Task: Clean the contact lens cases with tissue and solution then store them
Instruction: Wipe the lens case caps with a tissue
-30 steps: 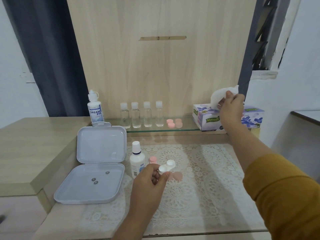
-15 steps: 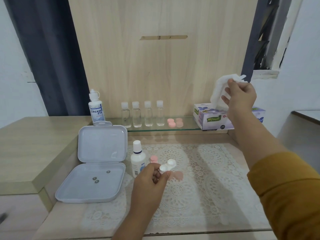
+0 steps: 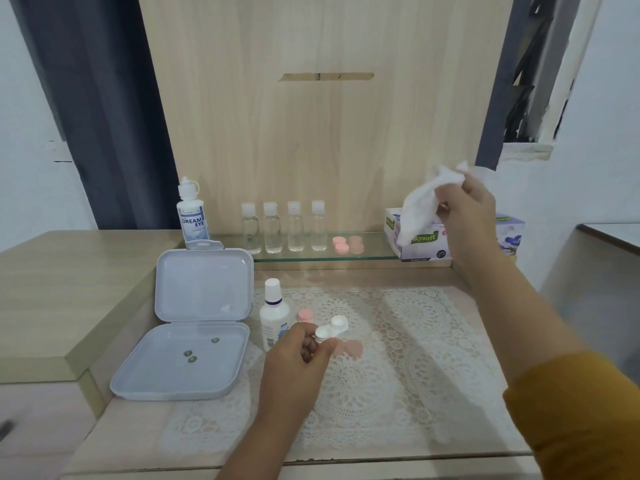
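Presently, the left hand (image 3: 294, 362) pinches a white contact lens case (image 3: 331, 330) between thumb and fingertips, holding it raised above the lace mat (image 3: 398, 358); both wells of the case face up and carry no caps. The right hand (image 3: 467, 216) is raised in front of the tissue box (image 3: 509, 233) and grips a white tissue (image 3: 420, 206) at its upper end, the fingers curled round it; the rest of the tissue hangs down and to the left, across the front of the box. Just beside the left hand, a white solution bottle (image 3: 274, 315) stands upright on the mat, capped. A pink cap (image 3: 305, 315) lies directly behind the held case, and a pale pink lens case (image 3: 349, 348) lies on the mat just right of the left hand's fingers. To the left of the mat, a grey storage box (image 3: 194, 327) sits with its lid hinged open and upright; 3 small dark round items (image 3: 192, 353) rest in its base. On the glass shelf (image 3: 374, 256) at the rear stand 4 clear bottles (image 3: 284, 226) with white caps in a row, a pink lens case (image 3: 348, 244) to their right, and an eye-drop bottle (image 3: 192, 211) labelled DREAM EYE at the left end. The tissue box occupies the shelf's right end.
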The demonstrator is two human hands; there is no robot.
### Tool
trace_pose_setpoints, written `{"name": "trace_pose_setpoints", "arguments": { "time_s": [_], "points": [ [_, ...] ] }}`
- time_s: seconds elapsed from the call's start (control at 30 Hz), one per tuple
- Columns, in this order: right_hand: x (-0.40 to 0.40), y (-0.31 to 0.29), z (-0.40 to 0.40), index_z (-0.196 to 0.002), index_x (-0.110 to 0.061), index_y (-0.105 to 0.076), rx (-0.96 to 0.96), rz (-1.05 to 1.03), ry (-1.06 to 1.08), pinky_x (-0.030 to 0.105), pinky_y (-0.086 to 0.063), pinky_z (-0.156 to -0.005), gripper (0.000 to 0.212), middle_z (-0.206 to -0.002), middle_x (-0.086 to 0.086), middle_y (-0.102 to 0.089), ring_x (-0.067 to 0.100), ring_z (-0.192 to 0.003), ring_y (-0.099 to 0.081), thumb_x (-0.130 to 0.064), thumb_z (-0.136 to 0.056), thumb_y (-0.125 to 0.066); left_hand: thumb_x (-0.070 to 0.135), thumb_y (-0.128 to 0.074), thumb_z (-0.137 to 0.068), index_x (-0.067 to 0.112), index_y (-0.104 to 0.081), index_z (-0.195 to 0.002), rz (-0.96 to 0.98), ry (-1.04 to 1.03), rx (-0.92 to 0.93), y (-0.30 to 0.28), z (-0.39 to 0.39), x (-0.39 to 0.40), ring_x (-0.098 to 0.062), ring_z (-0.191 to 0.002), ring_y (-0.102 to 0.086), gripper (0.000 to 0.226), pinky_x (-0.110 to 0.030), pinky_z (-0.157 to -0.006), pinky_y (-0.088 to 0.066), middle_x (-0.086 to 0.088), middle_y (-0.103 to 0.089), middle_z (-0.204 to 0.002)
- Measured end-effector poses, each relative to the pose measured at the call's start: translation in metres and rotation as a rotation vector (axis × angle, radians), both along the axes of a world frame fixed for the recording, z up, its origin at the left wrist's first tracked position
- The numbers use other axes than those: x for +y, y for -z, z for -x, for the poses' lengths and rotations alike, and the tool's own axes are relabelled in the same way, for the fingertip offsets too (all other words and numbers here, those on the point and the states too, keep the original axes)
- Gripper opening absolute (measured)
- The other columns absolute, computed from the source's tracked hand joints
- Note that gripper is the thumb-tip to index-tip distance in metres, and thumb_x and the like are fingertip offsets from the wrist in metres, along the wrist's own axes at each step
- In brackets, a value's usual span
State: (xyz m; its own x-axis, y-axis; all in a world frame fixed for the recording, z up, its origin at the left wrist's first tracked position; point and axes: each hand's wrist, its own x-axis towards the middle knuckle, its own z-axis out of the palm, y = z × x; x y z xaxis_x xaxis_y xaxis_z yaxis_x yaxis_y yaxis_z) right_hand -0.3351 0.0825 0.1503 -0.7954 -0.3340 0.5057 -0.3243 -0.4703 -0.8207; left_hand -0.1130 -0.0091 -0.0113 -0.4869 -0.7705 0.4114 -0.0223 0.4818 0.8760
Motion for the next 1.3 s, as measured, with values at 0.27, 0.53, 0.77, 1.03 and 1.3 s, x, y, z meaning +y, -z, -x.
{"name": "trace_pose_setpoints", "arguments": {
  "time_s": [0.27,0.53,0.77,1.03,1.3],
  "points": [
    [0.012,0.074,-0.065,-0.079,-0.022,-0.064,-0.085,-0.179,0.110,0.016,-0.044,-0.065,0.021,-0.079,-0.010,-0.064,0.001,-0.071,-0.056,-0.008,-0.087,-0.051,0.023,-0.073,-0.082,0.028,-0.063,-0.080,0.005,0.042,0.011,-0.002,-0.002,0.000,-0.001,-0.060,-0.048,0.011,-0.021,-0.062,-0.045,0.006,-0.056,-0.066],
    [0.008,0.131,-0.122,-0.102,-0.033,-0.067,0.103,-0.449,-0.090,0.008,-0.040,-0.061,0.026,-0.083,-0.014,-0.063,-0.008,-0.066,-0.053,-0.010,-0.094,-0.056,0.013,-0.071,-0.084,0.018,-0.071,-0.091,-0.039,0.187,0.062,-0.003,-0.005,0.001,-0.004,-0.071,-0.059,0.009,-0.018,-0.070,-0.048,0.010,-0.066,-0.073],
    [0.022,0.143,-0.119,-0.121,-0.057,-0.045,0.479,-0.652,-0.081,0.010,-0.044,-0.087,0.062,-0.113,-0.035,-0.055,-0.013,-0.107,-0.053,-0.006,-0.090,-0.062,0.012,-0.067,-0.086,0.025,-0.071,-0.088,-0.126,0.249,0.075,-0.005,-0.008,-0.002,-0.017,-0.072,-0.062,0.013,-0.032,-0.070,-0.056,-0.003,-0.068,-0.075],
    [0.025,0.151,-0.119,-0.102,-0.017,-0.067,0.711,-0.586,0.187,0.005,-0.041,-0.077,0.034,-0.096,-0.013,-0.065,0.002,-0.094,-0.053,0.002,-0.075,-0.074,0.005,-0.065,-0.087,0.012,-0.070,-0.098,-0.201,0.301,0.082,-0.006,-0.007,-0.003,-0.006,-0.065,-0.061,0.014,-0.020,-0.062,-0.051,0.002,-0.065,-0.069],
    [0.030,0.140,-0.121,-0.093,-0.019,-0.056,0.791,-0.745,0.230,0.013,-0.035,-0.052,0.030,-0.082,-0.010,-0.055,0.010,-0.066,-0.050,-0.004,-0.075,-0.075,0.004,-0.063,-0.088,0.016,-0.071,-0.095,-0.188,0.331,0.089,-0.005,-0.007,-0.004,-0.008,-0.066,-0.061,0.016,-0.021,-0.063,-0.052,0.006,-0.066,-0.066]
  ]
}}
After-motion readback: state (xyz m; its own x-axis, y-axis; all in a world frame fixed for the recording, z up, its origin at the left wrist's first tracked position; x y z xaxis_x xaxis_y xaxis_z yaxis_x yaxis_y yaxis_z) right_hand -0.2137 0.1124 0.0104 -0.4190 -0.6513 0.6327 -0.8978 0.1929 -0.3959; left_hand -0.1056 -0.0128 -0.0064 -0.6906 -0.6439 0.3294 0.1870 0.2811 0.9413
